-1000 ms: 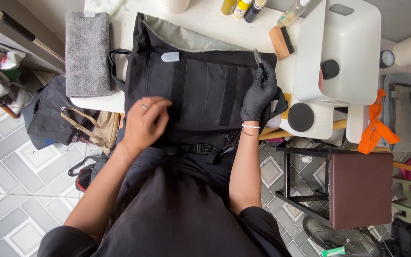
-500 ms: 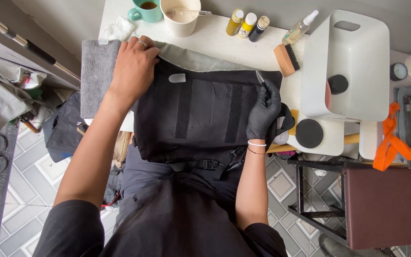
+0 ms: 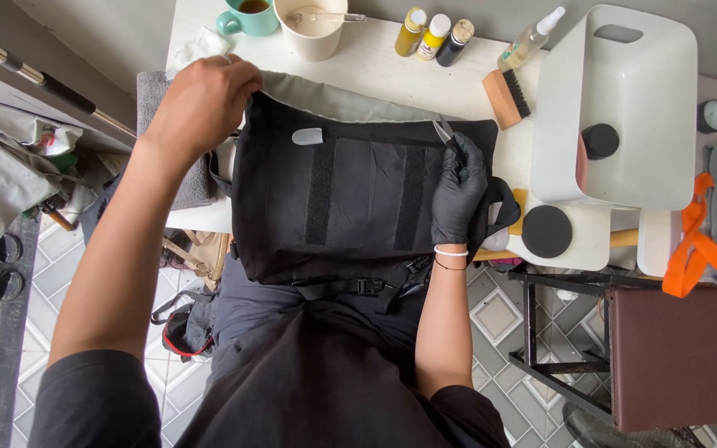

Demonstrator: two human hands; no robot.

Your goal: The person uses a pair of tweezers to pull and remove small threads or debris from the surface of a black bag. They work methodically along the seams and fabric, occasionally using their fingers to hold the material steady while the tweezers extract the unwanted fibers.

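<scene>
A black bag (image 3: 358, 199) lies flat on the white bench (image 3: 375, 62), in front of the person. The bare left hand (image 3: 201, 104) has its fingers closed on the bag's top left corner. The right hand (image 3: 458, 191), in a black glove, grips a small metal tool (image 3: 443, 130) against the bag's top edge. A brush (image 3: 505, 97) lies nearby.

A teal mug (image 3: 246, 17) and a cream cup (image 3: 315, 29) stood at the far edge of the white tabletop (image 3: 375, 62). Three small bottles (image 3: 435, 33) stood beside a spray bottle (image 3: 529, 40). A wooden brush (image 3: 505, 97) lay near a white bin (image 3: 616, 108). A grey towel (image 3: 188, 178) hung at the left edge.
</scene>
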